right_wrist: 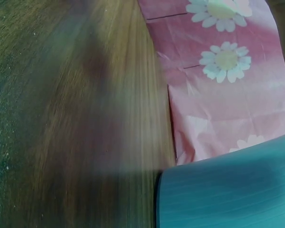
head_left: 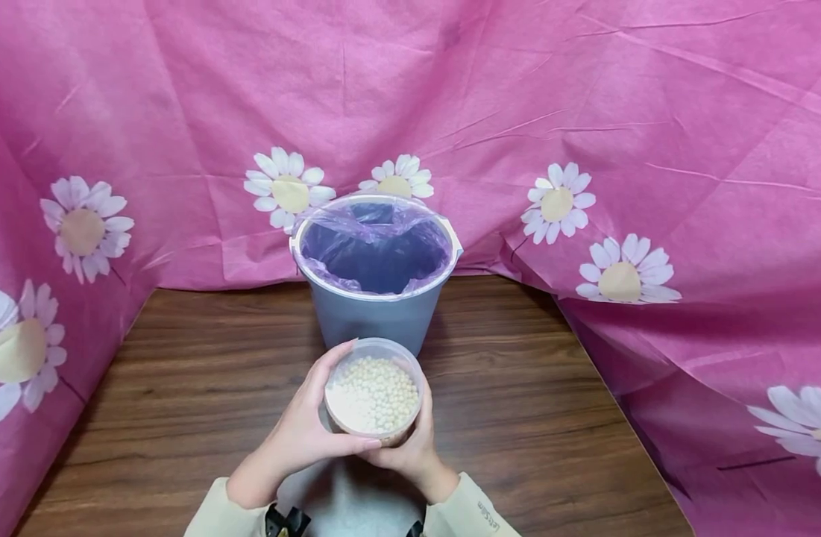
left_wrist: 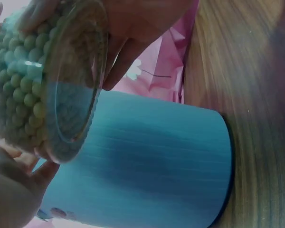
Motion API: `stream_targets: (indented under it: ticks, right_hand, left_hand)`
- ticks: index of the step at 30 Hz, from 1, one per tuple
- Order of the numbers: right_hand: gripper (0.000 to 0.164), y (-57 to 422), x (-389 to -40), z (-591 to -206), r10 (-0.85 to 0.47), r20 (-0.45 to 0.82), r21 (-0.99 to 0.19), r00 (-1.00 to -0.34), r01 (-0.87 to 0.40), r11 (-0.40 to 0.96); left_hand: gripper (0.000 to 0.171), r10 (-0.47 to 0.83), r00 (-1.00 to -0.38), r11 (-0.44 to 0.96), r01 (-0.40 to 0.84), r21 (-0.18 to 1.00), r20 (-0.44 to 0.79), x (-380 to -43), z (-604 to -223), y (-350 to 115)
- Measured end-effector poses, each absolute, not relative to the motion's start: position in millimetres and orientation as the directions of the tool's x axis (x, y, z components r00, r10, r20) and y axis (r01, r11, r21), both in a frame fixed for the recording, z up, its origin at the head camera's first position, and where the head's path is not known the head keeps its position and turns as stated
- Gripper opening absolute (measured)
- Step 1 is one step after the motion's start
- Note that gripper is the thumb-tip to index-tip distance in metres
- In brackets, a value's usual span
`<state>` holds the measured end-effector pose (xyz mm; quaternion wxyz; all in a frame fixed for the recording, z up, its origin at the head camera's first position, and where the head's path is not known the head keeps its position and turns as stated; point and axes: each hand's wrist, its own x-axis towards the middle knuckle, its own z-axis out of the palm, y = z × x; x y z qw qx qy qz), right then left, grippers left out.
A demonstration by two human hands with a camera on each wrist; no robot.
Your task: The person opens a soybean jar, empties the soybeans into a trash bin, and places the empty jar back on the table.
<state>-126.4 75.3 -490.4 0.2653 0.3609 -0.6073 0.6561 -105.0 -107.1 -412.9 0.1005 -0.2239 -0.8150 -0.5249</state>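
A clear round plastic tub (head_left: 376,350) full of small cream-coloured balls (head_left: 383,391) is held up in front of a bucket. My left hand (head_left: 312,425) grips its left side, thumb across the near edge. From the right, my right hand (head_left: 417,447) holds the wall and lower edge. Whether a lid covers the top, I cannot tell. In the left wrist view the tub's see-through base (left_wrist: 78,90) shows, with fingers on both sides. Behind the tub stands the grey-blue bucket (head_left: 383,317), its white rim draped with a thin purple plastic bag (head_left: 329,268).
The bucket stands on a brown wood-grain table (head_left: 517,388), near its back edge. Pink cloth (head_left: 484,74) printed with white daisies hangs behind and along both sides. Below the hands, a pale grey surface (head_left: 350,507) shows between the sleeves.
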Motion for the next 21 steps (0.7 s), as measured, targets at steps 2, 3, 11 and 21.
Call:
stream_targets:
  ticks: [2,3,11,21]
  right_hand:
    - [0.117,74.6,-126.3,-490.2,-0.080,0.803,-0.595,-0.590,-0.794,-0.125]
    - [0.117,74.4,-126.2,-490.2,-0.075,0.805,-0.593,-0.589,-0.795,-0.124]
    - [0.118,69.8,-121.0,-492.8,0.002,0.780,-0.624,-0.626,-0.779,-0.063]
    - [0.118,62.9,-119.4,-494.0,0.092,0.773,-0.630,-0.628,-0.776,-0.003]
  left_hand:
    - [0.116,0.231,-0.870,0.344,0.492,0.800,0.436,-104.0,-414.1,-103.7]
    - [0.116,0.213,-0.864,0.345,0.503,0.792,0.456,-103.3,-414.8,-101.6]
    - [0.112,0.040,-0.827,0.382,0.531,0.756,0.560,-95.5,-422.1,-79.5]
    - [0.120,-0.094,-0.821,0.354,0.502,0.789,0.564,-92.2,-422.6,-65.9]
